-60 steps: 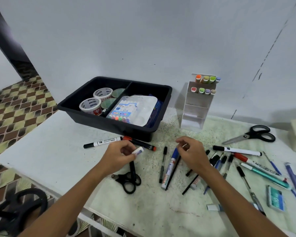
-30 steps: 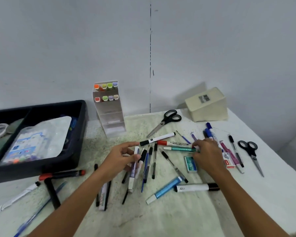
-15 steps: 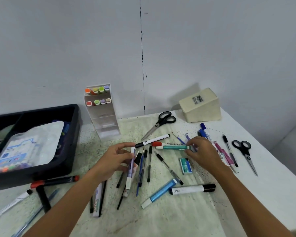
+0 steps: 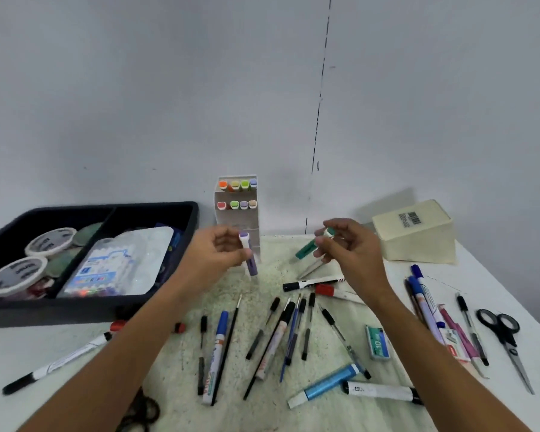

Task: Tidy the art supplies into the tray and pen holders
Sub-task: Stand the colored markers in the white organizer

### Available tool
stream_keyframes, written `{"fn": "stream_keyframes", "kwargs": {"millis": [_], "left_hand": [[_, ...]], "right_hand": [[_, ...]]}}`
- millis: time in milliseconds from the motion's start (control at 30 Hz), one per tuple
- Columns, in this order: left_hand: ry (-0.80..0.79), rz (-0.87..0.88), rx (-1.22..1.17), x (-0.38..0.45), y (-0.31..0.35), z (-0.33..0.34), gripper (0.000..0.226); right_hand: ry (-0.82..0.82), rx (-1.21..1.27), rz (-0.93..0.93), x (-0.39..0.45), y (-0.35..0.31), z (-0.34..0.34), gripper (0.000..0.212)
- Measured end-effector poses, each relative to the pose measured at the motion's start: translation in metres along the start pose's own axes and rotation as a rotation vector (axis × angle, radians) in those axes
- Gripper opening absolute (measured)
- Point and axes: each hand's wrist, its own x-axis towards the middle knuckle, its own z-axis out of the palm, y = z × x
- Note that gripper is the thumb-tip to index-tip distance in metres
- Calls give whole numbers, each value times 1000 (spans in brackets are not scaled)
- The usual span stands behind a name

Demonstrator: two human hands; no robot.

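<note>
At nine o'clock sits the black tray (image 4: pixel 156 210), its left end cut off by the frame edge. In its left compartment lie two tape rolls (image 4: pixel 32 260); in the right one a plastic packet (image 4: pixel 116 266) covers whatever is beneath. Below the tray a black-and-white marker (image 4: pixel 60 360) lies on the table (image 4: pixel 496 275), and your left forearm hides the middle of a red-capped pen behind it.

Your left hand (image 4: pixel 212 260) is raised near the centre, fingers curled round a purple marker (image 4: pixel 249 257) held almost upright. The marker's lower tip blurs against the table. Directly behind it, at twelve o'clock, stands the clear pen holder (image 4: pixel 237 213) with two rows of coloured marker caps; your hand and the marker cover its lower tiers.

Your right hand (image 4: pixel 346 251), just past centre, pinches a green-and-white marker (image 4: pixel 309 249) tilted down to the left. Its upper end is lost among your fingers.

Under both hands, toward six o'clock, loose pens and markers (image 4: pixel 281 335) lie scattered. At two o'clock rests a cream box (image 4: pixel 418 235). At four o'clock black scissors (image 4: pixel 502 335) lie beside more pens (image 4: pixel 430 313).
</note>
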Motion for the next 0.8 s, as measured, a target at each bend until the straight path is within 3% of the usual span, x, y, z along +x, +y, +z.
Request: {"fn": "stream_keyframes", "kwargs": {"millis": [167, 367, 567, 800], "left_hand": [[149, 278, 120, 8, 20, -11, 19], [257, 458, 285, 9, -5, -8, 28], [333, 474, 456, 27, -33, -7, 25], [222, 392, 530, 49, -47, 0, 23]], "right_hand": [[-82, 5, -130, 14, -16, 47, 26], [-175, -348, -422, 23, -2, 75, 28], [-204, -648, -568, 28, 25, 81, 24], [-145, -694, -462, 41, 38, 88, 21]]}}
